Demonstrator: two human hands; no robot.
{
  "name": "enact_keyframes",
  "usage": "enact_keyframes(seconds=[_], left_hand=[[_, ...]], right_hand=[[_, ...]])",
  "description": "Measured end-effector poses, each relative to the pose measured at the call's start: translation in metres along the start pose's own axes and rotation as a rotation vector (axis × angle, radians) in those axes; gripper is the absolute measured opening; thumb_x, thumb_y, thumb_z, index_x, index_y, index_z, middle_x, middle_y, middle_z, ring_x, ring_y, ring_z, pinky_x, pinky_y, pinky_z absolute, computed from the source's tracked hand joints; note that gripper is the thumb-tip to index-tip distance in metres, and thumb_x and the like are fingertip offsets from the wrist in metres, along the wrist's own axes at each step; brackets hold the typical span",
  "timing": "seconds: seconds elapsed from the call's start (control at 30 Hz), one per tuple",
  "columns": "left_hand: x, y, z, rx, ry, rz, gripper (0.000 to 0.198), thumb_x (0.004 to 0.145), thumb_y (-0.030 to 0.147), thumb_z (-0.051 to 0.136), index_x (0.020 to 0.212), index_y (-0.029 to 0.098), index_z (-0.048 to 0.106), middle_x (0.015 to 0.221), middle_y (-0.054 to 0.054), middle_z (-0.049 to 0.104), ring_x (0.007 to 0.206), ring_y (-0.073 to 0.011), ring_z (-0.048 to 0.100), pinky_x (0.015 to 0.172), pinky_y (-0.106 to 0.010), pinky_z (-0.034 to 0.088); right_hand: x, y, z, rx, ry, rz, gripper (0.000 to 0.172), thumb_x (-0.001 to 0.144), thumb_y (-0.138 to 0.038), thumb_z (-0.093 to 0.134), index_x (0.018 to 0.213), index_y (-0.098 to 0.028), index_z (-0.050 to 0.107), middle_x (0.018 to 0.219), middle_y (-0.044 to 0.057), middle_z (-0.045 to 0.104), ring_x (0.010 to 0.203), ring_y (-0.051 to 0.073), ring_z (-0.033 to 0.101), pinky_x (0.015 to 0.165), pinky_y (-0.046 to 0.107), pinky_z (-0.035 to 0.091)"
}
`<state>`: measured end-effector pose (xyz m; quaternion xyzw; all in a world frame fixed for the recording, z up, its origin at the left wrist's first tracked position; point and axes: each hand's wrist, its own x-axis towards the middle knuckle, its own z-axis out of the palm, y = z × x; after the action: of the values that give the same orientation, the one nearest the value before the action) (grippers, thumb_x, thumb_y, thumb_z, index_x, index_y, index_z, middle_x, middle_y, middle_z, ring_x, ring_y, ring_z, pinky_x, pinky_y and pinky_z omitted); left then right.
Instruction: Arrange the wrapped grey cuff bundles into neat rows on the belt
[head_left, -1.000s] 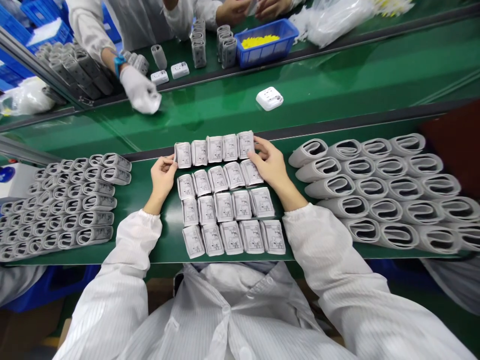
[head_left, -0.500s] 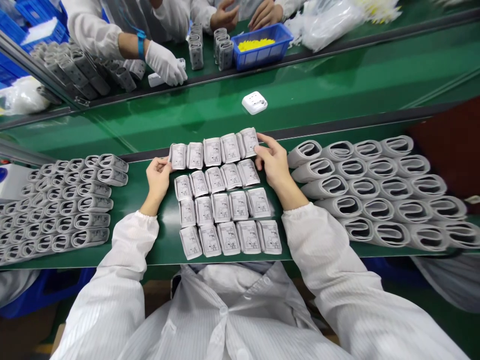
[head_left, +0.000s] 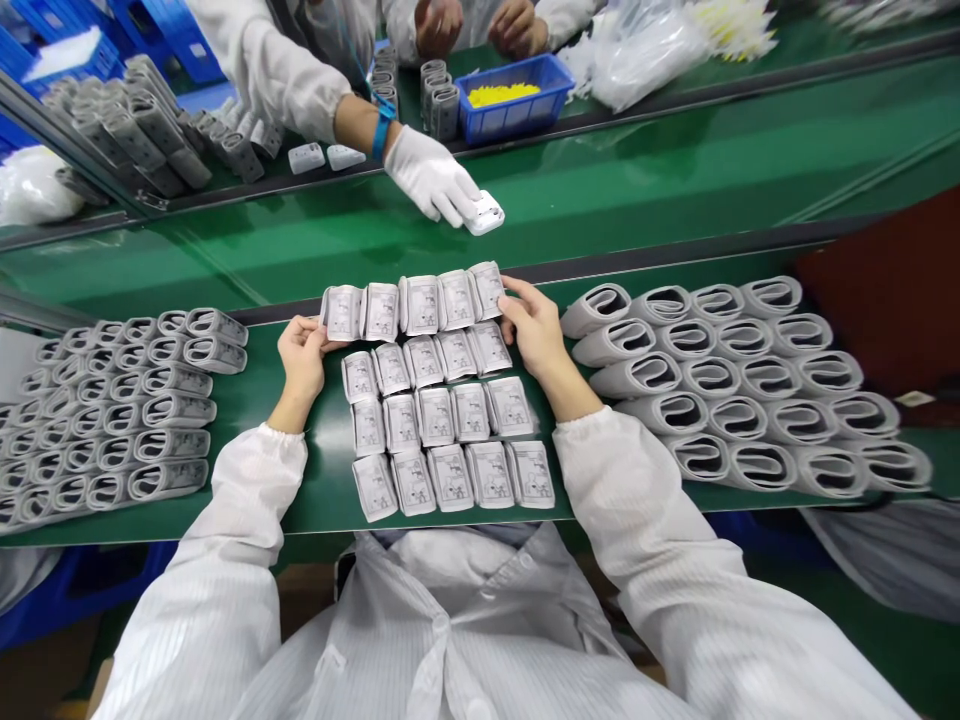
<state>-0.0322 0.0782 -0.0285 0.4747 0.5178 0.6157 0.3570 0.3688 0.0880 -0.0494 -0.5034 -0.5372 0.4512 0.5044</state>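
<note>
Several folded printed leaflets lie in rows on the green table before me. My left hand (head_left: 304,352) pinches the leftmost folded leaflet (head_left: 343,312) of the far row between thumb and fingers. At the other end of that row, my right hand (head_left: 534,325) has its thumb and fingers closed on the rightmost folded leaflet (head_left: 487,290). Between these two, the row's other leaflets stand side by side, with a small gap left of the middle one (head_left: 422,304). Closer to my body are more rows, including a near-row leaflet (head_left: 451,478).
Stacked folded leaflets fill the left (head_left: 176,412) and right (head_left: 724,378) of the table. Across the green belt (head_left: 675,180), a co-worker's white-gloved hand (head_left: 431,175) touches a white plastic part (head_left: 486,213). A blue bin (head_left: 517,115) holds yellow pieces.
My left hand has shifted slightly left with the end leaflet, and gaps show in the far row. The co-worker's gloved hand has reached across to the white plastic part, which sits further left.
</note>
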Motion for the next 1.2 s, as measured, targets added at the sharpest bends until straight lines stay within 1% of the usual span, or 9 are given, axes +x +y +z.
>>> enact_keyframes(seconds=[0.17,0.27,0.37,0.47,0.6,0.7,0.8,1.0,1.2], left_hand=[[0.002,-0.002,0.000,-0.003,0.029,-0.019,0.043,0.087,0.051,0.085,0.087,0.028,0.049,0.072,0.007,0.060,0.056,-0.0120,0.065,0.072,-0.035,0.077],[0.001,-0.004,0.001,0.029,0.075,0.008,0.040,0.089,0.050,0.084,0.088,0.028,0.050,0.081,0.004,0.071,0.067,-0.0136,0.074,0.075,-0.032,0.075],[-0.001,-0.006,0.003,0.102,0.100,0.033,0.036,0.093,0.047,0.084,0.090,0.026,0.055,0.100,-0.003,0.083,0.087,-0.0177,0.085,0.078,-0.030,0.074],[-0.001,-0.007,0.003,0.128,0.105,0.034,0.034,0.094,0.044,0.085,0.091,0.026,0.057,0.118,-0.009,0.088,0.103,-0.0220,0.089,0.079,-0.031,0.073],[-0.001,-0.006,0.003,0.131,0.079,0.012,0.033,0.092,0.042,0.087,0.093,0.025,0.058,0.135,-0.013,0.086,0.120,-0.0276,0.088,0.081,-0.033,0.074],[-0.001,-0.006,0.003,0.131,0.071,0.005,0.032,0.092,0.040,0.086,0.092,0.024,0.058,0.137,-0.013,0.086,0.120,-0.0277,0.088,0.081,-0.034,0.075],[-0.001,-0.007,0.002,0.144,0.065,0.008,0.031,0.094,0.040,0.085,0.092,0.024,0.058,0.136,-0.012,0.086,0.117,-0.0267,0.088,0.084,-0.036,0.076],[-0.001,-0.010,0.001,0.140,0.053,0.010,0.030,0.097,0.040,0.084,0.093,0.025,0.058,0.133,-0.010,0.085,0.116,-0.0260,0.088,0.094,-0.042,0.077],[-0.002,-0.008,0.003,0.139,0.071,-0.004,0.034,0.096,0.043,0.086,0.092,0.024,0.058,0.131,-0.012,0.086,0.113,-0.0258,0.088,0.087,-0.038,0.077]], right_hand=[[0.000,-0.003,0.000,0.027,-0.006,0.006,0.089,0.084,-0.100,0.077,0.148,-0.038,0.075,0.072,-0.002,0.062,0.052,0.021,0.050,0.055,0.041,0.045],[0.002,-0.001,-0.001,0.023,0.032,-0.003,0.097,0.083,-0.101,0.078,0.155,-0.038,0.071,0.084,0.001,0.071,0.053,0.019,0.051,0.054,0.041,0.046],[0.003,0.003,0.000,-0.003,0.046,-0.016,0.105,0.084,-0.103,0.076,0.166,-0.038,0.063,0.107,0.005,0.080,0.057,0.019,0.056,0.056,0.042,0.051],[0.003,0.006,0.003,-0.005,0.033,-0.020,0.110,0.085,-0.103,0.075,0.172,-0.039,0.055,0.131,0.010,0.082,0.069,0.022,0.068,0.056,0.041,0.056],[0.003,0.008,0.007,0.012,0.045,-0.024,0.113,0.084,-0.103,0.078,0.172,-0.037,0.054,0.147,0.014,0.080,0.102,0.032,0.083,0.068,0.043,0.069],[0.004,0.010,0.008,0.024,0.091,-0.041,0.112,0.081,-0.102,0.083,0.166,-0.033,0.060,0.149,0.017,0.079,0.120,0.038,0.082,0.079,0.048,0.075],[0.006,0.010,0.009,-0.004,0.122,-0.078,0.105,0.083,-0.101,0.081,0.159,-0.032,0.064,0.150,0.017,0.078,0.127,0.039,0.081,0.084,0.049,0.077],[0.005,0.009,0.006,-0.055,0.079,-0.076,0.090,0.089,-0.097,0.077,0.151,-0.034,0.063,0.146,0.015,0.079,0.119,0.036,0.084,0.081,0.046,0.078],[0.005,0.007,0.007,0.014,0.094,-0.020,0.085,0.089,-0.092,0.081,0.146,-0.031,0.064,0.133,0.015,0.084,0.125,0.041,0.083,0.089,0.051,0.077]])
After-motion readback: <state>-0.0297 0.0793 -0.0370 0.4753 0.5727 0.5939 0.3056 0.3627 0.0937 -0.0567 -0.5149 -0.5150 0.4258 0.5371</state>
